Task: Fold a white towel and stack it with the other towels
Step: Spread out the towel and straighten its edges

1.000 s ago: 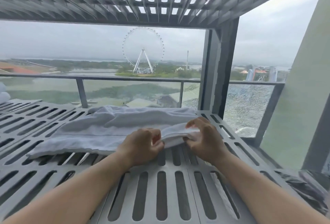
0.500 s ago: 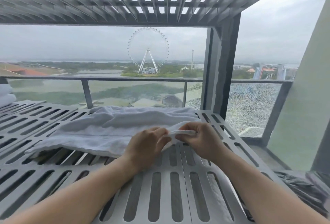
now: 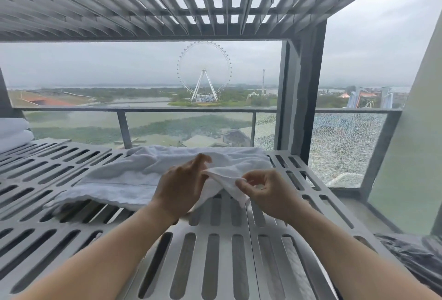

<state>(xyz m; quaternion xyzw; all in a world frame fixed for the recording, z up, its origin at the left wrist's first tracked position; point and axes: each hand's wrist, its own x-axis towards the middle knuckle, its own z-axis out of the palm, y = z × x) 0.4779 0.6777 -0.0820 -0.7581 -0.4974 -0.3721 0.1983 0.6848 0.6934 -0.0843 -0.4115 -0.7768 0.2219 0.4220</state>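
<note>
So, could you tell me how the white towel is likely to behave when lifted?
Probably floppy: the towel sags between the left hand and right hand pinching it. Likely light, as a pinch alone raises its corner.

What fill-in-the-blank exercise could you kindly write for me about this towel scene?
1. The towel is ____ in colour.
2. Its hanging corner is pinched by the ____ hand.
3. The stack of folded towels sits at the far ____.
4. Beyond the railing stands a ____ wheel.
Missing words: white; right; left; Ferris.
</note>
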